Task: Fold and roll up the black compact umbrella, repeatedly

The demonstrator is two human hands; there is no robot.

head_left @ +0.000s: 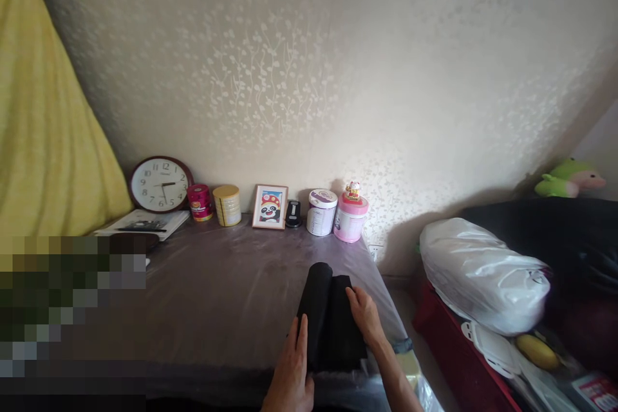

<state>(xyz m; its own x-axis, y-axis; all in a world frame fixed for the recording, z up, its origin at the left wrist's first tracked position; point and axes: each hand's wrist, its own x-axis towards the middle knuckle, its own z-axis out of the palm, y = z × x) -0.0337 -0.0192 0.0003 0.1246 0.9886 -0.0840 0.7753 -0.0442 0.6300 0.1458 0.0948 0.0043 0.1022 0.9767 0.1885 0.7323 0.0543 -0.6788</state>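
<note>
A black cloth (pixel 338 328) lies near the front right of the table. Its left part forms a thick roll or fold (pixel 315 309), while the right part is flat; the kind of cloth item cannot be told. My left hand (pixel 294 360) grips the left side of the roll, fingers lying along it and thumb near its lower end. At the flat part's right edge, my right hand (pixel 364 315) is closed on the cloth, fingertips on top.
Along the wall stand a clock (pixel 161 184), a red tin (pixel 199 202), a yellow-lidded can (pixel 227 206), a panda picture frame (pixel 270 206), a white tub (pixel 322 214) and a pink tub (pixel 351 219) topped by a cat figurine (pixel 353 191). Right of the table is a white bag (pixel 483 270).
</note>
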